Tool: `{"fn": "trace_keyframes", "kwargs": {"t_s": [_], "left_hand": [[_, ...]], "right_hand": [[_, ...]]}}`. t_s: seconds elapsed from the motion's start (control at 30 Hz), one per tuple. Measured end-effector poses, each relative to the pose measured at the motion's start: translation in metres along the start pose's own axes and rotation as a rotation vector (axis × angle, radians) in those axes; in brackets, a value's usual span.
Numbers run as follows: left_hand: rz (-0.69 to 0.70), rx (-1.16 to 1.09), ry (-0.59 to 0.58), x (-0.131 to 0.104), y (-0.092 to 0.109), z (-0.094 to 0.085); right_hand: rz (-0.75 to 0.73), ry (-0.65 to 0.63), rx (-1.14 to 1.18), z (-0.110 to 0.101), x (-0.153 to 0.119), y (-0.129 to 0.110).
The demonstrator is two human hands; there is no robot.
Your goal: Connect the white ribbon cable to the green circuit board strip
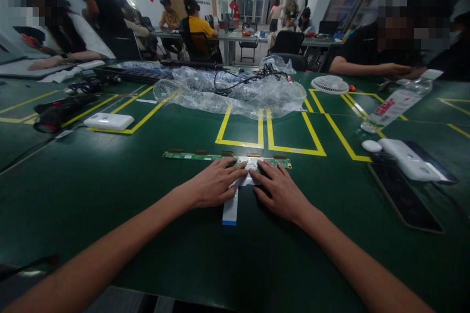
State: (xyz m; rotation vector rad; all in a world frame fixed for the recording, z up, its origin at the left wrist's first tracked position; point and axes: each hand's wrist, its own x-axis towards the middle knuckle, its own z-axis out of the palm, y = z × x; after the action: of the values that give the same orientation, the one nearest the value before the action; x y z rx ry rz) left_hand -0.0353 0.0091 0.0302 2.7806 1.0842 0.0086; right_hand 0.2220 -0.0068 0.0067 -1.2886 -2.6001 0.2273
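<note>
A long, narrow green circuit board [196, 156] lies crosswise on the table, with small brown tabs along its far edge. My left hand [216, 183] rests palm down at its middle, fingers stretched over the board and a silvery-white piece [251, 166] there. Facing it, my right hand [281, 186] lies with fingers spread, their tips on the same piece and the board's edge. A white flat ribbon cable [230, 208] with a blue end runs toward me from under my left fingers. Its upper part is hidden by that hand.
Crumpled clear plastic wrap [227, 95] with black cables lies beyond the board. At right are a tilted water bottle [400, 100], a phone [406, 198], a white device [409, 159] and a round white fan [329, 84]. Another white box [109, 121] sits left. People sit around.
</note>
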Motion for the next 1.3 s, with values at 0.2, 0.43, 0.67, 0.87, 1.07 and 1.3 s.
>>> {"fn": "trace_keyframes", "kwargs": {"t_s": [0.2,0.43,0.67,0.87,1.07,1.3], "left_hand": [[0.014,0.003,0.02,0.0,-0.002,0.003],[0.03,0.008,0.026,0.001,-0.005,0.003],[0.022,0.016,0.037,0.002,-0.003,0.0],[0.015,-0.008,0.031,0.001,-0.004,0.002],[-0.008,-0.015,-0.007,0.002,-0.002,-0.001],[0.011,-0.015,-0.012,0.002,-0.001,-0.005]], "right_hand": [[0.016,-0.016,-0.028,0.0,0.003,-0.002],[0.037,0.017,-0.068,-0.002,0.006,-0.005],[-0.019,0.044,-0.09,-0.006,0.008,0.001],[-0.015,0.062,0.026,-0.004,0.004,0.01],[-0.018,0.075,0.052,-0.001,0.002,0.009],[-0.02,0.101,0.047,-0.001,0.001,0.011]]}}
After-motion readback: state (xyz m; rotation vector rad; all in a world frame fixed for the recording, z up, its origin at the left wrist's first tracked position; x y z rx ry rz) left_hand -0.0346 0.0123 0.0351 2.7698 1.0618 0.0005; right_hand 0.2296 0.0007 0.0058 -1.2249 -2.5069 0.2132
